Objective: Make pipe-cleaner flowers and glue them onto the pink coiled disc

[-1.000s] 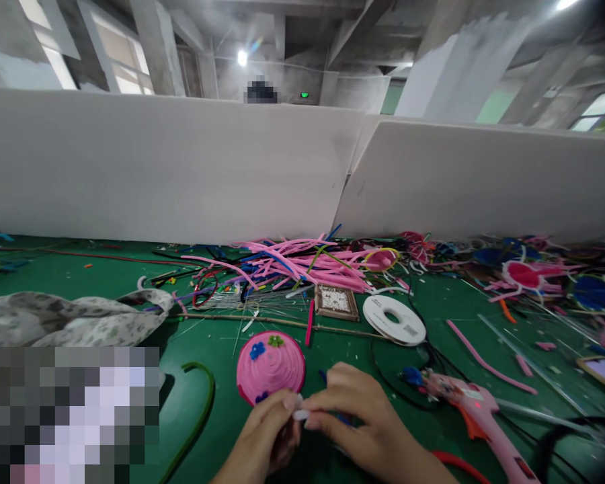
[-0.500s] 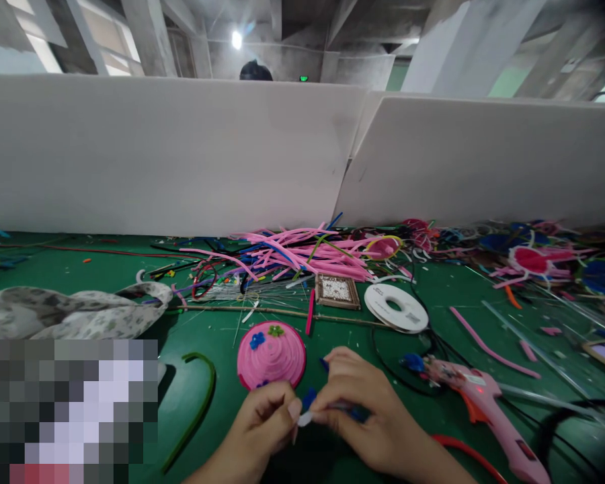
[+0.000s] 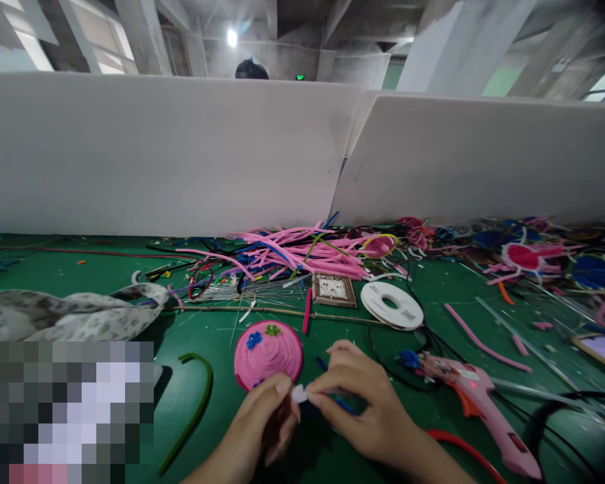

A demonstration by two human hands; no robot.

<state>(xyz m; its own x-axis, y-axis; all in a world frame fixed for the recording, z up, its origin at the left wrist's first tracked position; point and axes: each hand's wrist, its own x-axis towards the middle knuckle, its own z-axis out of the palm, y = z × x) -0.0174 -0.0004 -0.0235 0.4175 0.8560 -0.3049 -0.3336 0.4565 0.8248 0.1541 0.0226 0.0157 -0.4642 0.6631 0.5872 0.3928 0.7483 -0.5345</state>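
Pinching one small white piece (image 3: 299, 394), two bare hands at the near middle of the green table (image 3: 216, 437); noted from where I stand in the room.

Left hand (image 3: 262, 417): thumb and fingers closed on the left end of the white piece.

Right hand (image 3: 360, 393): thumb and forefinger closed on its right end, the other fingers curled. Blue bits (image 3: 347, 405) lie just beneath; their form is hidden.

White piece: between the two sets of fingertips, near side of the pink disc (image 3: 269, 359), joined to nothing that I can see. By my judgement, the shaping is in hand and any fixing remains to be done.

Pink disc: coiled, with a darker pink rim, lying just beyond the left hand. Done, to all appearance: coil and rim. Set on it: one blue flower (image 3: 254, 340), one green flower (image 3: 272, 330); a further dark blue bit (image 3: 258, 384) at the near edge, partly hidden by the left hand. Whether more is due on the disc, I cannot tell.

Glue gun (image 3: 489, 396): pink, right of the right hand, untouched.

Loose stock: heap of pink strips (image 3: 302, 255), far middle; green strip (image 3: 202, 405), left; white spool (image 3: 378, 306), right of the disc and farther off.
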